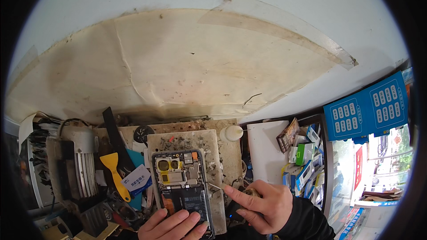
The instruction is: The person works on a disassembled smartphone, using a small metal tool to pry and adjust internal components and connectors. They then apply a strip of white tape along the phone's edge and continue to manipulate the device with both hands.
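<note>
An opened smartphone (191, 178) lies on a worn, stained pad (209, 151), back cover off, showing its camera modules, circuit board and black battery. My left hand (171, 226) rests over its lower end, with the fingers laid out across the battery end and the phone's edge. My right hand (267, 206), closed, holds a thin metal pointed tool (214, 186); its tip reaches the phone's right edge beside the board. I cannot make out the tool's exact kind, as the fingers hide its rear. A dark object with a small blue light (231, 215) shows beneath the right hand.
Left of the pad lie a yellow scraper (115, 175), a blue-and-white card (137, 180) and a black strip (118, 140). A white bottle (231, 133) stands behind the pad. Small boxes (305, 153) pile up at right, below a blue printed sheet (365, 109).
</note>
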Demonstrator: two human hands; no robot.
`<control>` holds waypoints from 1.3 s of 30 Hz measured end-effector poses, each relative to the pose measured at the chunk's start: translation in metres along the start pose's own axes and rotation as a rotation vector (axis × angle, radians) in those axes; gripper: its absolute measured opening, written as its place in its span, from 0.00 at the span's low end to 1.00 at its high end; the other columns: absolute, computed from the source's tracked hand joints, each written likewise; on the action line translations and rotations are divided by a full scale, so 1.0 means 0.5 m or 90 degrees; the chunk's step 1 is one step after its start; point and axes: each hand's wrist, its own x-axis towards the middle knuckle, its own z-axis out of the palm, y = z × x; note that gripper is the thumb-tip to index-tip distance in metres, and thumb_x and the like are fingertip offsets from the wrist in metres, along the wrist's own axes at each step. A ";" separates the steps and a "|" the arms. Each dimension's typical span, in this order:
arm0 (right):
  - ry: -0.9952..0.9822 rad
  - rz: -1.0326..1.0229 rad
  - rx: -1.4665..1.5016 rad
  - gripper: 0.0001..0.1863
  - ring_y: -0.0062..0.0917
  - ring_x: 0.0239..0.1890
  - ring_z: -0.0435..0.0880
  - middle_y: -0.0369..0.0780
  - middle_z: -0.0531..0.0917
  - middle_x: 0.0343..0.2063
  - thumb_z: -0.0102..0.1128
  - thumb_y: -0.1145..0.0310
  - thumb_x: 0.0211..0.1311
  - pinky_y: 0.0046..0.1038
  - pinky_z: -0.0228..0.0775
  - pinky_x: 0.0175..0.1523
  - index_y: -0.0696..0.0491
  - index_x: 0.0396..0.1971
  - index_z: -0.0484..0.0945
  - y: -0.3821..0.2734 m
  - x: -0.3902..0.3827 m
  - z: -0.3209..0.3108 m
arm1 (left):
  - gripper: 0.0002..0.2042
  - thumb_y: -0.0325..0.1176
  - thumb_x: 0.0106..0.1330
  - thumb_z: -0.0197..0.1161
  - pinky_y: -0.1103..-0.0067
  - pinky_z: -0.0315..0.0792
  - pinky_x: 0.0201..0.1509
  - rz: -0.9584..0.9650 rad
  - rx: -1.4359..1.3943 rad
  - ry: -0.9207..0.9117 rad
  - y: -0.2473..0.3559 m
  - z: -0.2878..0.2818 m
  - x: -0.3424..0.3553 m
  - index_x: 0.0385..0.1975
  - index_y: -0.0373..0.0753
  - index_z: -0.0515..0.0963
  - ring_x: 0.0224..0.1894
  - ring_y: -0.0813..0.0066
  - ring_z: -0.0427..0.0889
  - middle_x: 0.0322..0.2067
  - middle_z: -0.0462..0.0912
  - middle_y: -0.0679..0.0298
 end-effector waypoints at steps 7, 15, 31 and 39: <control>-0.017 0.004 0.005 0.33 0.32 0.22 0.81 0.41 0.78 0.24 0.76 0.67 0.54 0.32 0.73 0.25 0.44 0.64 0.84 -0.001 -0.002 -0.003 | 0.35 0.66 0.74 0.57 0.55 0.55 0.81 -0.003 -0.004 0.007 0.001 0.004 -0.002 0.64 0.40 0.81 0.72 0.54 0.74 0.66 0.80 0.54; -0.015 -0.012 0.024 0.34 0.33 0.20 0.79 0.40 0.77 0.24 0.75 0.67 0.54 0.32 0.71 0.24 0.43 0.66 0.83 -0.001 -0.001 -0.005 | 0.35 0.67 0.74 0.56 0.55 0.56 0.81 0.001 0.005 0.005 0.000 0.003 -0.002 0.64 0.40 0.82 0.72 0.54 0.74 0.66 0.80 0.54; 0.046 -0.006 0.009 0.31 0.39 0.19 0.74 0.43 0.71 0.24 0.69 0.68 0.61 0.36 0.66 0.24 0.42 0.67 0.82 -0.017 -0.009 0.001 | 0.35 0.66 0.75 0.55 0.55 0.55 0.81 0.002 0.005 0.006 -0.001 0.005 -0.004 0.63 0.40 0.82 0.71 0.54 0.75 0.65 0.81 0.54; 0.031 -0.007 0.005 0.31 0.39 0.19 0.74 0.42 0.71 0.24 0.69 0.68 0.61 0.36 0.66 0.24 0.42 0.67 0.82 -0.019 -0.006 -0.004 | 0.35 0.66 0.75 0.55 0.55 0.54 0.81 0.009 0.001 0.023 -0.004 0.010 -0.004 0.63 0.40 0.82 0.71 0.53 0.75 0.64 0.81 0.53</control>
